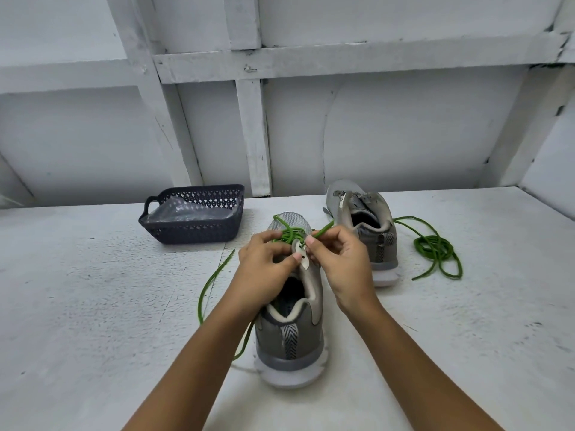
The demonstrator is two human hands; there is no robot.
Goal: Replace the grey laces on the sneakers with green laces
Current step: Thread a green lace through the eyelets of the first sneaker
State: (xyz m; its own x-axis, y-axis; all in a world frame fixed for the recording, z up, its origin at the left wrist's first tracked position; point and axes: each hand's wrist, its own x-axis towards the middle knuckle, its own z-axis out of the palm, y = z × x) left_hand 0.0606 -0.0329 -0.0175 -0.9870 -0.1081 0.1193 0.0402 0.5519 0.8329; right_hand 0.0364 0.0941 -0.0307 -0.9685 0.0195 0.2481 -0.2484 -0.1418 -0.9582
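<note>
On the counter [93, 290], left hand [264, 259] gripped near sneaker [291, 321]; right hand [339, 262] pinched its green lace [322, 230] at an eyelet.

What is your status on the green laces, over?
Left hand holds near grey mesh sneaker, right hand pinches green cord lace. Lacing partly done; far grey sneaker unlaced, second green lace coiled beside. Nothing in the way.

Legible text, brands, numbers: none. Near sneaker [289, 334] and far sneaker [370, 231]: heel tabs bear a chevron pattern only, no lettering. Basket [193, 231]: plain lattice wall.
</note>
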